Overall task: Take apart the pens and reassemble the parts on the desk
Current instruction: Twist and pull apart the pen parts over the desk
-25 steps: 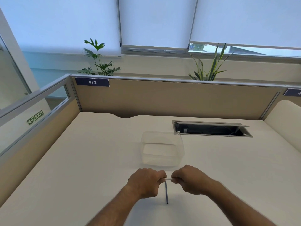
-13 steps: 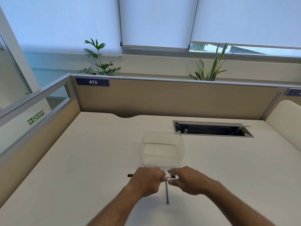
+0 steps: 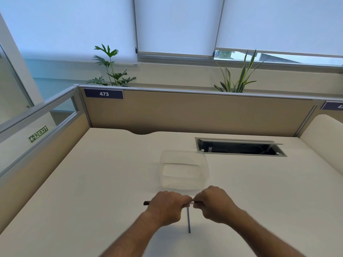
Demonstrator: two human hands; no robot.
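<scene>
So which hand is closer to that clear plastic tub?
Right. The right hand sits just below the clear tub's near right corner; the left hand is slightly lower and further left. Both grip a pen.

We saw the right hand (image 3: 213, 204) close back onto the pen (image 3: 147, 202), fingers curled again. The gap to the left hand (image 3: 167, 205) shrank; the knuckles nearly met.

Soft daylight comes through the window blinds (image 3: 176, 25) ahead of me, even and bright. My forearms blur slightly, and straight lines bow at the edges.
</scene>
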